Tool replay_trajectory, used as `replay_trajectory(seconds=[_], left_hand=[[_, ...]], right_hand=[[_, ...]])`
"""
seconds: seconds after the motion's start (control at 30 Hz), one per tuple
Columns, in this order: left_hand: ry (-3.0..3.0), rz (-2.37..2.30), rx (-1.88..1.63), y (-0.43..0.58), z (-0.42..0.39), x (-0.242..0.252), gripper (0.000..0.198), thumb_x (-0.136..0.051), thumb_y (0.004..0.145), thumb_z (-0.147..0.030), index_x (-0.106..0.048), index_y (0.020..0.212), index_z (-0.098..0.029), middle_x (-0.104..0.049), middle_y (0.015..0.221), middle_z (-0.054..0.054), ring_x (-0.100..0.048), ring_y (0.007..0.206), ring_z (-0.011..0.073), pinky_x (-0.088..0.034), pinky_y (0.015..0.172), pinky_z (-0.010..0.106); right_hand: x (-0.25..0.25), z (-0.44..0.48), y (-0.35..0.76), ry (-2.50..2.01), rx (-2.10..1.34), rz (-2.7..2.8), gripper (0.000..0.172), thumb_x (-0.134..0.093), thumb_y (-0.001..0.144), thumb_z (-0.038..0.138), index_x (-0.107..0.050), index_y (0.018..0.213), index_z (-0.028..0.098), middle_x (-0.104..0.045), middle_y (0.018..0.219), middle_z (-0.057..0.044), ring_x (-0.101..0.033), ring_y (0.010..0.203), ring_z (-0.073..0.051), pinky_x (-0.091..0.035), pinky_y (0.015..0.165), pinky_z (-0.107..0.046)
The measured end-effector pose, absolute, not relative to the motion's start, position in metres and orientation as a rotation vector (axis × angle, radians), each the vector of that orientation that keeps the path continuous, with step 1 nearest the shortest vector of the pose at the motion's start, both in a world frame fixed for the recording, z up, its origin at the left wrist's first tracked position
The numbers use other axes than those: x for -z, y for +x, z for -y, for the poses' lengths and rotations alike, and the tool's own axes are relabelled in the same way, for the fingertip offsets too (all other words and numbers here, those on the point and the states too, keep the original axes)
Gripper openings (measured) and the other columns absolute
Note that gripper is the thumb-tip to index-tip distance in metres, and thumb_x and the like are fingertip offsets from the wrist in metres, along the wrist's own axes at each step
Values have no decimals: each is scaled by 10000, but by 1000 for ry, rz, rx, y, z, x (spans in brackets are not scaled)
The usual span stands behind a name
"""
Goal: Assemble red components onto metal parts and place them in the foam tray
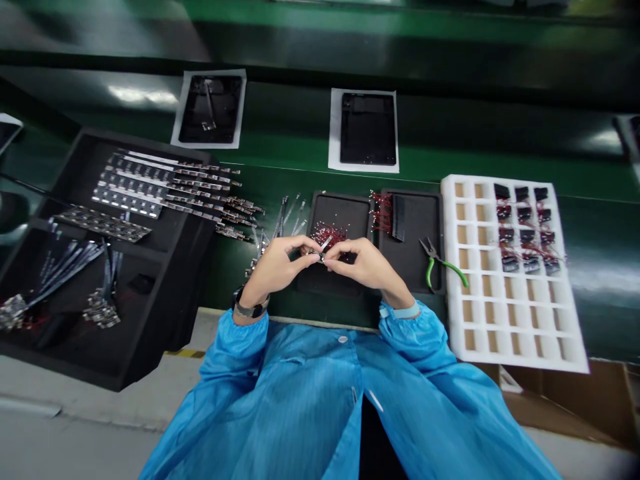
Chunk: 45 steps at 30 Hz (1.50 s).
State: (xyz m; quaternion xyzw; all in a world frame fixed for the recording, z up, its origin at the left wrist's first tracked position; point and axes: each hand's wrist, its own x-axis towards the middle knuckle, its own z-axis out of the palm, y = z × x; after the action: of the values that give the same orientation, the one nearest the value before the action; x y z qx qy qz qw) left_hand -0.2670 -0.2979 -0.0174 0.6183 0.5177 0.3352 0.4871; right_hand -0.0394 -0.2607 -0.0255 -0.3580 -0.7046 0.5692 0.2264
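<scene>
Pinching a small metallic part [321, 256] between thumb and fingertips of left hand [277, 267] and right hand [367, 263] alike, both nearly closed, above a shallow black tray [343, 207] of red-wired pieces [327, 233]; working at a glossy green bench [285, 150], streaked with glare toward the back; noting two dark panels [369, 127] on white sheets, a white compartment tray [525, 361] at right; below, seeing pale floor [100, 440] and brown cardboard [575, 403].
</scene>
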Motion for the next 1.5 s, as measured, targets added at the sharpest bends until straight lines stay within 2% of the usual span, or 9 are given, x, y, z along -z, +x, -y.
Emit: replay_trajectory(seconds=[0.57, 0.8, 0.97, 1.2, 1.3, 1.4, 1.5], left_hand=[[1542, -1337, -793, -264, 300, 19, 93, -753, 893, -247, -816, 945, -202, -816, 907, 46, -735, 831, 212, -543, 804, 329], [1431, -1201, -778, -269, 296, 22, 112, -804, 858, -290, -829, 899, -189, -812, 861, 68, -729, 797, 210, -537, 743, 318], [1397, -1168, -782, -265, 293, 19, 84, -832, 820, -260, -829, 870, -192, -802, 812, 52, -713, 768, 194, -526, 728, 307], [1478, -1186, -712, -262, 288, 10, 78, -807, 843, -262, -819, 871, -190, -797, 824, 50, -712, 779, 199, -525, 723, 312], [1520, -1181, -729, -258, 281, -10, 56, -794, 847, -230, -789, 868, -178, -782, 814, 48, -711, 773, 191, -541, 733, 306], [1554, -1162, -880, -247, 261, -39, 58, -787, 835, -176, -747, 872, -155, -764, 823, 51, -709, 772, 178, -549, 737, 293], [1602, -1093, -1085, -227, 218, -60, 222, -763, 806, -89, -751, 1024, -131, -743, 838, 35, -689, 753, 153, -539, 723, 276]], right_hand=[[28, 264, -42, -1065, -1685, 1840, 144, -718, 923, 298, -762, 863, 174, -787, 779, -36, -737, 746, -179, -561, 759, -292], [25, 264, -40, -1012, -1755, 1810, 193, -755, 913, 368, -779, 882, 179, -801, 801, -44, -747, 775, -195, -573, 788, -318], [24, 263, -36, -972, -1765, 1809, 237, -761, 917, 414, -788, 867, 183, -804, 809, -45, -745, 777, -195, -575, 791, -324], [21, 262, -34, -964, -1737, 1819, 244, -755, 929, 414, -791, 855, 185, -809, 835, -47, -752, 795, -206, -578, 812, -338], [15, 258, -22, -974, -1546, 1862, 177, -766, 928, 378, -804, 975, 212, -822, 974, -47, -763, 935, -235, -568, 920, -373], [12, 249, 6, -1127, -1078, 1833, 173, -742, 953, 348, -790, 1075, 235, -799, 1106, -63, -720, 1084, -266, -525, 1007, -416], [21, 239, 42, -1312, -633, 1761, 139, -699, 978, 338, -765, 1026, 224, -765, 1037, -81, -680, 1026, -281, -513, 944, -442]])
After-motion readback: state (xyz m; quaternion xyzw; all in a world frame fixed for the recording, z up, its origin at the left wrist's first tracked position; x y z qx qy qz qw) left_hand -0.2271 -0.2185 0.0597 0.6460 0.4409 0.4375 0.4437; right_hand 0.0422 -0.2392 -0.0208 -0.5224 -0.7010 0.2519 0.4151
